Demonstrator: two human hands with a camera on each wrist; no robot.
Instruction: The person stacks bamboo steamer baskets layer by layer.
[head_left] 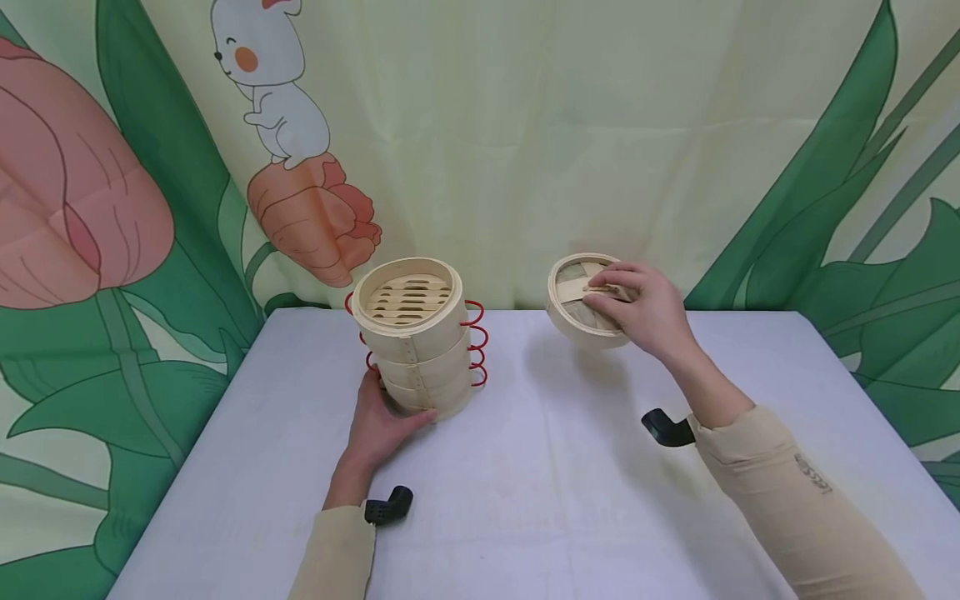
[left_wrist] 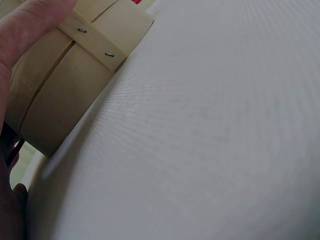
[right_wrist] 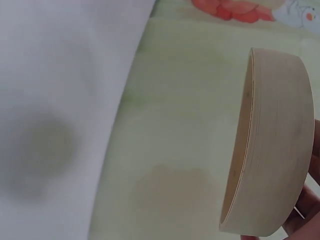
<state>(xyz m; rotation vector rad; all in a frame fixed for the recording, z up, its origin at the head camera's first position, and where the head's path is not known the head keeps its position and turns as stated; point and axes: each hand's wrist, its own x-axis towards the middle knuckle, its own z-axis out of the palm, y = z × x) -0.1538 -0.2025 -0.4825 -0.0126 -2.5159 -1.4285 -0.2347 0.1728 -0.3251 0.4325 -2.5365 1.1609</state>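
Observation:
A stack of bamboo steamer baskets (head_left: 420,358) stands upright on the table, left of centre in the head view. Slats show inside its uncovered top tier, and red loop handles stick out at both sides. My left hand (head_left: 378,425) grips the lowest part of the stack, thumb across the front; its other fingers are mostly hidden behind. In the left wrist view the thumb (left_wrist: 30,25) lies against the bamboo wall. Off to the right, my right hand (head_left: 637,304) pinches the strap on top of the round bamboo lid (head_left: 573,312), holding it above the table's far edge.
A white cloth covers the table (head_left: 525,500). Behind it hangs a curtain (head_left: 600,150) printed with a rabbit, a carrot, leaves and a flower. Black wrist devices (head_left: 390,506) sit by both sleeves. The lid's shadow falls on the cloth.

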